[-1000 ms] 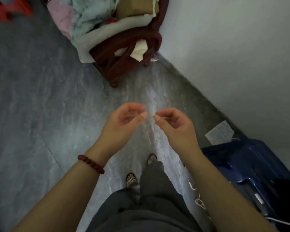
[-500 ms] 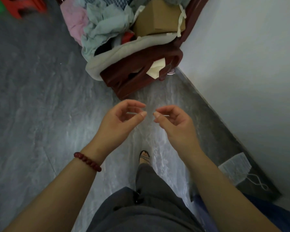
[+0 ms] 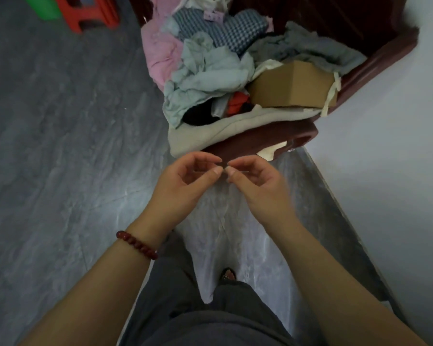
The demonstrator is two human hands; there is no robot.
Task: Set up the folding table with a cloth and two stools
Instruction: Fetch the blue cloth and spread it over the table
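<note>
Bare floor lies open from 7 to 10 o'clock. At 12, a dark chair heaped with cloths and a box blocks the way just beyond the hands. The wall closes off 1 to 4. Stools stand at 11, well apart.

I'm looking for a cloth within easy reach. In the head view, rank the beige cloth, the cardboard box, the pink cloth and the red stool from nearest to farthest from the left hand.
1. Beige cloth, just ahead of the left hand.
2. Cardboard box, ahead right.
3. Pink cloth, ahead; close to the box's rank.
4. Red stool, far ahead left.
</note>
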